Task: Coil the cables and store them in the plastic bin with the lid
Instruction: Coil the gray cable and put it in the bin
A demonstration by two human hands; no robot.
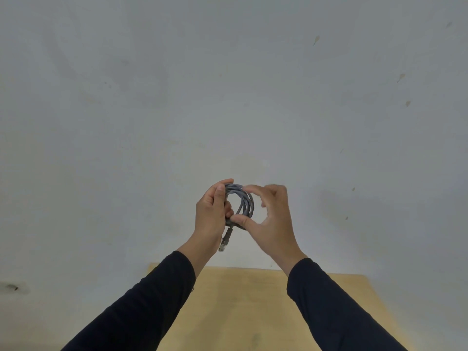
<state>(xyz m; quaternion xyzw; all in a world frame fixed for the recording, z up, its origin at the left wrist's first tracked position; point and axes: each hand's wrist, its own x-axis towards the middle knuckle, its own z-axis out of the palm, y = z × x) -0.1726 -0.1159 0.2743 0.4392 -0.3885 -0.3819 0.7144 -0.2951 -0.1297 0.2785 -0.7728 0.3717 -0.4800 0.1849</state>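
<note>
A grey cable (pixel 245 201) is wound into a small coil and held up in front of the wall, above the table. My left hand (pixel 212 216) grips the coil's left side, thumb up along it. My right hand (pixel 272 219) pinches the coil at its lower edge with the thumb, its fingers curved around the right side. One end of the cable with a clear plug (pixel 224 242) hangs down below my left hand. The plastic bin and its lid are out of view.
A light wooden table (pixel 243 305) lies below my arms, its far edge against a plain grey-white wall (pixel 228 84). Both forearms are in black sleeves.
</note>
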